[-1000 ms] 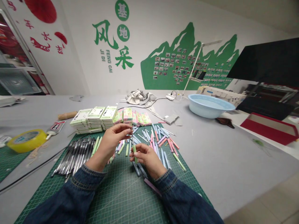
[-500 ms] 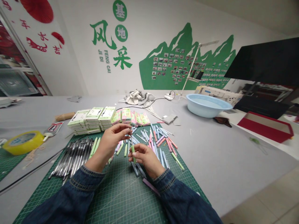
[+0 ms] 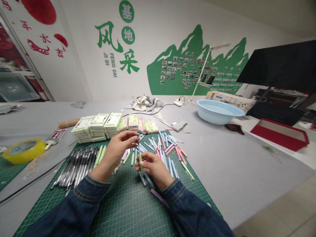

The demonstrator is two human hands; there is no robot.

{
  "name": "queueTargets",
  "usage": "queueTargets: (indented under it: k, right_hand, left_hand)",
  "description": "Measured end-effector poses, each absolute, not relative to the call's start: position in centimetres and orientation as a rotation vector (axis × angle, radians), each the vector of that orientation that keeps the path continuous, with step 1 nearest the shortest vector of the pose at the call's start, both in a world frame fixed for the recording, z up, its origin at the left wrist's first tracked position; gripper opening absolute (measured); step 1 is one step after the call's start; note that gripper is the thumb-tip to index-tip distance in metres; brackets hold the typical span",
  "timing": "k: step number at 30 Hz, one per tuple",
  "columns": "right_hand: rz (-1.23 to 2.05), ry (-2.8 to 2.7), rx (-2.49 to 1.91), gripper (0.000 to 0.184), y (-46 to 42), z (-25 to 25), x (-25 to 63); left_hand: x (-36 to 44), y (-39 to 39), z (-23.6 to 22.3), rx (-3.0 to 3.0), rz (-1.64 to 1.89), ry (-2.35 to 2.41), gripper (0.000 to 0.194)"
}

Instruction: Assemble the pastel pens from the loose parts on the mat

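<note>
Between the fingers of my right hand [image 3: 155, 166] is a green pen barrel [image 3: 140, 161], held upright over the cutting mat [image 3: 133, 207]. My left hand [image 3: 118, 149] pinches the top of a thin pen refill [image 3: 139, 146], whose lower end meets the barrel's upper end. How far the refill sits inside the barrel I cannot tell. Blue, pink, purple and green pen parts [image 3: 170, 148] lie scattered behind and right of my hands. Left of my left wrist are a row of clear pens with black parts [image 3: 76, 168] and several green barrels [image 3: 100, 154].
Stacked white-green boxes [image 3: 112, 123] and pink-green boxes [image 3: 133, 121] line the mat's far edge. Yellow tape [image 3: 24, 151] and a glue tube [image 3: 56, 136] lie left. A blue basin [image 3: 219, 112] stands back right, near a red box [image 3: 278, 135]. A black cable [image 3: 32, 184] crosses the left side.
Both hands stay nearly still, holding the refill and green barrel in the same place. The view has shifted very slightly.
</note>
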State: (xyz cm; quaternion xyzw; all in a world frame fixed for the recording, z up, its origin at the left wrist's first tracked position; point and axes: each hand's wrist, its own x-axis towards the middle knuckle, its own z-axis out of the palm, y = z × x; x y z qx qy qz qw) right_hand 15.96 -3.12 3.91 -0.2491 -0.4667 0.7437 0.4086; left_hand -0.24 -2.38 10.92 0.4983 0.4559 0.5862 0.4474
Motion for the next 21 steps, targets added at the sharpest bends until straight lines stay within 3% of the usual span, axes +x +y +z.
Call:
queueTargets:
  k: [14, 21]
  right_hand:
    - [1.83, -1.11, -0.572, 0.024, -3.3, 4.5, 15.7]
    - [1.964, -1.061, -0.468, 0.029, -3.4, 4.3, 15.9]
  left_hand:
    - [0.4, -2.8, 10.4, 1.222, 1.416, 1.16, 0.023]
    - [0.1, -2.4, 9.8, 1.06, 1.405, 1.079, 0.027]
